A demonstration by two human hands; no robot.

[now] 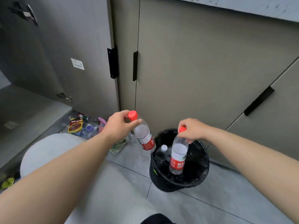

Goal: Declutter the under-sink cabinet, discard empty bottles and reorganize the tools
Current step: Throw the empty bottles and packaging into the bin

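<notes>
My left hand (119, 126) grips the neck of a clear plastic bottle (144, 136) with a red cap and red label, held tilted just left of the black trash bin (200, 173). My right hand (191, 130) pinches the neck of a second red-capped bottle (178, 157), which hangs upright over the bin's mouth. Inside the bin lies another clear bottle with a white cap (163, 149).
The open cabinet door (68, 54) stands at the left. On the cabinet floor lie a red-and-yellow package (75, 125), several clear bottles (89, 130) and a pink item (102, 122). Closed grey cabinet doors (202, 70) rise behind the bin. My knee (53, 152) is at the lower left.
</notes>
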